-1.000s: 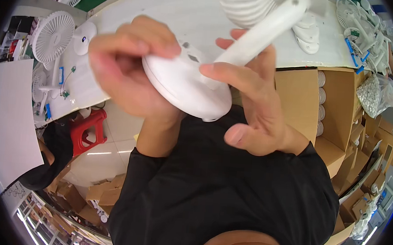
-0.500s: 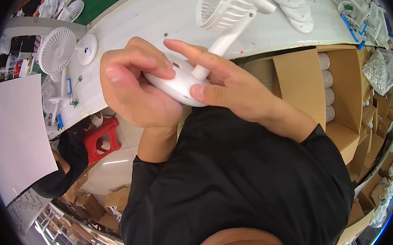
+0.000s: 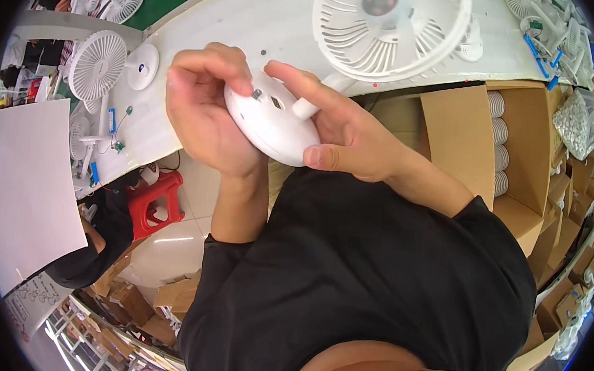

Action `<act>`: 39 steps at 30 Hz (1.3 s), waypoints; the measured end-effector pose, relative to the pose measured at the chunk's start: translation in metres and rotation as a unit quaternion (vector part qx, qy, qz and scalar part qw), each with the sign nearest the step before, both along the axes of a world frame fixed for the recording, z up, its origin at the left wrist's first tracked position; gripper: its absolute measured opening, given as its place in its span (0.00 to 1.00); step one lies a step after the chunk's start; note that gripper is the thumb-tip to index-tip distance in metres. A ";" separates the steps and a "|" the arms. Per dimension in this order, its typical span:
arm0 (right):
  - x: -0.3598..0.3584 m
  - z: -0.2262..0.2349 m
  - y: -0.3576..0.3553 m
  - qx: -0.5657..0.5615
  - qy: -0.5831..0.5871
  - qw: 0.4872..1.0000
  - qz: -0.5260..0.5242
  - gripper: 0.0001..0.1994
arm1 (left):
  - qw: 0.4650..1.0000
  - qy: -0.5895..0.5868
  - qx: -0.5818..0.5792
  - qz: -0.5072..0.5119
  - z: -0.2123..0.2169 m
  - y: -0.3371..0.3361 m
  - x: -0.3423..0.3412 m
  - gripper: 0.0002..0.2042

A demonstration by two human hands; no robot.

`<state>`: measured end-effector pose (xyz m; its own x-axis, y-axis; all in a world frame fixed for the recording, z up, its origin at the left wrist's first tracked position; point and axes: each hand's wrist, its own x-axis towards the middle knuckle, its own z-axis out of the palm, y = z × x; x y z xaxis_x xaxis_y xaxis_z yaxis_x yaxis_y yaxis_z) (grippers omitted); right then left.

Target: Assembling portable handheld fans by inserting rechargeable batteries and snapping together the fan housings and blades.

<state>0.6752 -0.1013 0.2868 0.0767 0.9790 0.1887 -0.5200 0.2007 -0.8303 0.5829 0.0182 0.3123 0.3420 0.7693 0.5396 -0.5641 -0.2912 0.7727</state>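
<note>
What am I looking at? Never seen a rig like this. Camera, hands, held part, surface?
No machine: bare-handed work, seen from a fisheye camera worn on the head, looking down, so straight edges bend. The right grip, a hand, holds a rounded white plastic base with a white stem; the left grip has fingertips at the base's edge. Above is a round white slotted fan head. The long white table carries a white caged fan at left and white fan parts far right. Beside it: an open brown cardboard box.
</note>
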 end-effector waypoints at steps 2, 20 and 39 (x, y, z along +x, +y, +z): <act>0.002 0.000 0.000 -0.006 -0.006 1.000 -0.003 0.41 | 0.999 -0.004 -0.042 -0.019 -0.002 0.000 -0.001 0.21; 0.002 0.014 0.010 -0.021 -0.103 0.994 0.007 0.49 | 0.999 0.031 0.006 0.011 0.027 -0.020 0.003 0.22; 0.007 0.007 0.003 0.049 -0.195 0.980 0.008 0.55 | 0.994 -0.002 0.035 -0.099 0.010 -0.022 -0.003 0.20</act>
<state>0.6825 -0.0978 0.2938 -0.0352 0.9550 0.2946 -0.1715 0.2847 -0.9432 0.5795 -0.0041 0.3226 0.4818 0.6477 0.5903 -0.6181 -0.2264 0.7528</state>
